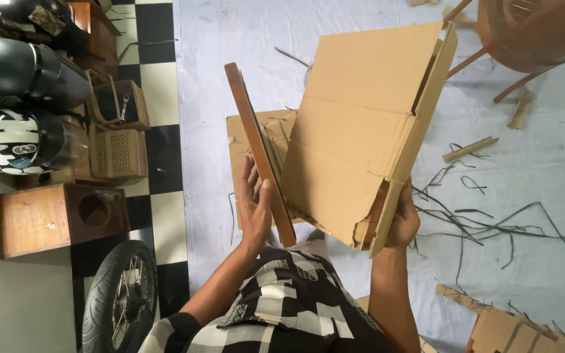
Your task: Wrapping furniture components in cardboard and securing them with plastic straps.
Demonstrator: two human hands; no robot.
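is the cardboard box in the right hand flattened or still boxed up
Flattened. The cardboard box shows as a flat creased panel with a thin edge, torn at its lower corner, gripped by the right hand. The left hand holds a wooden board.

Left hand [254, 212] grips wood frame [259, 153], right hand [401, 222] cardboard [354, 137] (both tilted).

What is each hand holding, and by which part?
The left hand grips the wooden board near its lower end; the right hand holds the cardboard box at its torn lower corner.
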